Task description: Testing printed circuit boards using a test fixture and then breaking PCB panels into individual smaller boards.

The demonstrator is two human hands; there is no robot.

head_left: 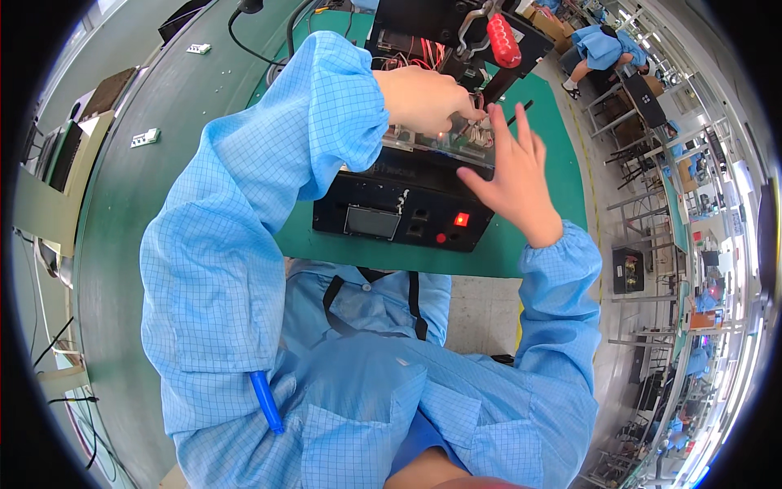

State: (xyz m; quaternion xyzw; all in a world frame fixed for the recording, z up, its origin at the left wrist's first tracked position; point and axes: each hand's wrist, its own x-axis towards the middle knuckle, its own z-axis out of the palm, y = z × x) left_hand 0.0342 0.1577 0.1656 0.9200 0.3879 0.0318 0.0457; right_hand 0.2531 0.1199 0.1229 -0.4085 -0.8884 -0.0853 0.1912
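Observation:
A black test box with a small screen and a lit red switch stands on the green bench mat. On top of it is a fixture with a clear plate, wires and small parts. My left hand reaches across from the left over this fixture. Its fingers bend down and close among the parts; what they hold, if anything, is hidden. At the fixture's right side, my right hand is open, fingers spread and pointing up and away, with nothing in it.
A toggle clamp with a red handle rises behind the fixture, near red wires. Small white parts lie on the bench at the left. A black cable runs along the back. Another person bends over at the far right.

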